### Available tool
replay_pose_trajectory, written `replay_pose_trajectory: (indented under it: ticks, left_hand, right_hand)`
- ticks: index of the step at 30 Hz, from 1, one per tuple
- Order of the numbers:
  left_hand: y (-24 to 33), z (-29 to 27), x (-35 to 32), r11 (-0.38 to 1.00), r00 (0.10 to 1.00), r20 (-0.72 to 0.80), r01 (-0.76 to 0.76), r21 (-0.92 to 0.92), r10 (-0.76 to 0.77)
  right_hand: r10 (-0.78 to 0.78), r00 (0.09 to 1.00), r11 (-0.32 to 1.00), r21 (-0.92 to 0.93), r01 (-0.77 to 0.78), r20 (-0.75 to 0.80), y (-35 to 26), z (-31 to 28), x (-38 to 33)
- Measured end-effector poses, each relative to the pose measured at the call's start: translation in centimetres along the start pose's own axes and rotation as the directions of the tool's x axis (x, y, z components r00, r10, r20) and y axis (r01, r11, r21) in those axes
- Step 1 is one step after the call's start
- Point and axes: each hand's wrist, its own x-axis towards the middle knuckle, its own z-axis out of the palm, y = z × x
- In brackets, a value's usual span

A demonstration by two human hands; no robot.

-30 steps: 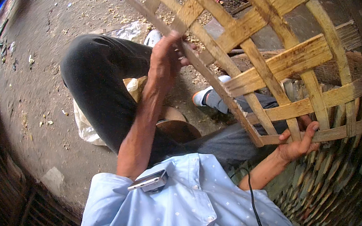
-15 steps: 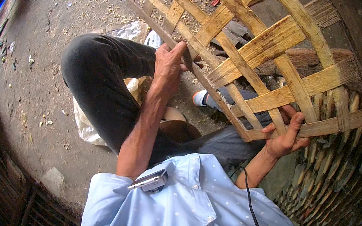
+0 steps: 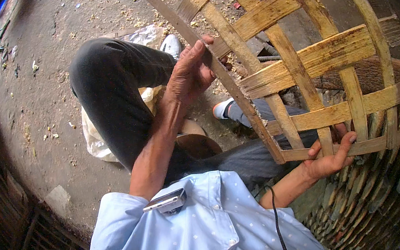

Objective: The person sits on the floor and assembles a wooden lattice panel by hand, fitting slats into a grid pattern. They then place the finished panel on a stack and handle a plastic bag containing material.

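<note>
A woven panel of flat yellow-brown strips (image 3: pixel 309 56), with a thin frame around its edges, is held up at the right. The strips cross with wide square gaps between them. My left hand (image 3: pixel 191 71) grips the panel's left frame edge, its thumb on top and the other fingers partly hidden beneath. At the near edge, my right hand (image 3: pixel 330 151) holds the panel with its fingers around the bottom strip. The panel's far end runs out of the picture.
A pale plastic bag (image 3: pixel 94 138) lies beside my bent left leg. Wood shavings litter the ground (image 3: pixel 53 108). A heap of split sticks (image 3: pixel 353 196) stands close at the right, under the panel. A brown log (image 3: pixel 368 74) shows through the gaps.
The panel has shifted to the right and turned slightly, and both hands moved right with it. My left hand's wrist has rolled and its fingers show more.
</note>
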Motion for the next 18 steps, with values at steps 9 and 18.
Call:
replay_pose_trajectory:
  ticks: [9,18]
  left_hand:
    - [0.7,-1.0,0.2,0.992,0.968,0.248,0.074,-0.105,-0.046]
    - [2.3,-0.3,-1.0,0.991,0.969,0.240,0.018,0.135,-0.051]
  right_hand:
    - [0.013,1.000,0.998,-0.058,-0.014,-0.015,0.6,0.5,-0.3]
    - [0.189,0.982,0.981,-0.049,-0.189,0.004,0.6,-0.8,4.9]
